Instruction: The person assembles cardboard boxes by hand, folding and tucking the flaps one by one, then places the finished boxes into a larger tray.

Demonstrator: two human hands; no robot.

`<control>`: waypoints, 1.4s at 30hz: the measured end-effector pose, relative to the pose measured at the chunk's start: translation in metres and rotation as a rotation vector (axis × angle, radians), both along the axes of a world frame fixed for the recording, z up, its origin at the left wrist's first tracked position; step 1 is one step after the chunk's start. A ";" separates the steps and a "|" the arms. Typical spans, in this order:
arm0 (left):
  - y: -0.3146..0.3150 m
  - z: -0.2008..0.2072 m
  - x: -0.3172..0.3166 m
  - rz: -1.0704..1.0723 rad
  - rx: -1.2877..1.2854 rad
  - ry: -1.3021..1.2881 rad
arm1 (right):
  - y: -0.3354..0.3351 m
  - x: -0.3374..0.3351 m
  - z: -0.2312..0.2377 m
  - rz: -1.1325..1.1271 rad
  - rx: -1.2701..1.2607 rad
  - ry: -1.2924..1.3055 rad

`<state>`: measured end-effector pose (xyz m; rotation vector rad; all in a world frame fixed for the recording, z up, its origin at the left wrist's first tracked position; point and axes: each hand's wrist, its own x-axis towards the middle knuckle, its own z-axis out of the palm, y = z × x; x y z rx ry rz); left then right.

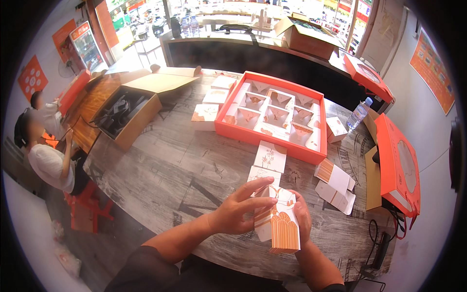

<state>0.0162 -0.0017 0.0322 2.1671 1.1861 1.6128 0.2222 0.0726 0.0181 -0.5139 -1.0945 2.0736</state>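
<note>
In front of my body a small white carton (286,226) with an orange wave-like pattern is tilted over the table's near edge. My right hand (302,219) is wrapped round its right side. At its left and upper end my left hand (241,207) has the fingers stretched out and apart, fingertips over the carton; its thumb is partly hidden. Beyond the hands lie white printed cartons or panels (270,156). A shallow red box (221,129) farther off has a white insert with several square compartments. To the right lies an unfolded white-and-orange carton (335,185).
Small white boxes (205,113) line the red box's left side; another box (335,129) stands right of it near a water bottle (359,114). An open cardboard box (131,114) sits far left, red gift boxes (399,168) at right. People (51,158) are at left.
</note>
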 end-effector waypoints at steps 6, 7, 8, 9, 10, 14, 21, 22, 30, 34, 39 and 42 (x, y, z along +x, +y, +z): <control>0.000 0.002 -0.007 -0.033 -0.069 -0.066 | 0.004 -0.006 -0.023 0.007 -0.046 0.094; 0.001 0.002 -0.009 -0.037 -0.090 -0.091 | 0.004 -0.005 -0.023 -0.011 -0.006 0.082; 0.002 0.001 -0.010 -0.042 -0.109 -0.115 | 0.002 -0.004 -0.025 -0.087 0.205 0.017; 0.002 -0.002 -0.012 -0.048 -0.117 -0.141 | 0.000 -0.003 -0.027 -0.163 0.415 -0.050; 0.001 -0.006 -0.015 -0.048 -0.129 -0.165 | -0.001 -0.004 -0.026 -0.253 0.564 -0.142; -0.006 -0.022 -0.011 -0.089 -0.250 -0.399 | -0.005 -0.001 -0.021 -0.201 0.583 -0.137; -0.004 -0.013 -0.003 -0.140 -0.263 -0.544 | 0.004 0.006 -0.033 -0.260 0.819 -0.166; -0.005 -0.013 -0.003 -0.133 -0.259 -0.514 | 0.001 0.003 -0.029 -0.255 0.820 -0.113; -0.004 -0.010 -0.010 -0.118 -0.280 -0.204 | -0.004 0.006 -0.035 -0.215 0.799 -0.054; -0.006 -0.010 -0.012 -0.117 -0.256 -0.199 | -0.003 0.005 -0.024 -0.197 0.876 -0.092; -0.002 -0.018 -0.011 -0.125 -0.227 -0.212 | -0.001 0.002 -0.014 -0.182 0.920 -0.110; -0.004 -0.021 -0.007 -0.134 -0.253 -0.278 | 0.000 0.003 -0.014 -0.168 0.936 -0.162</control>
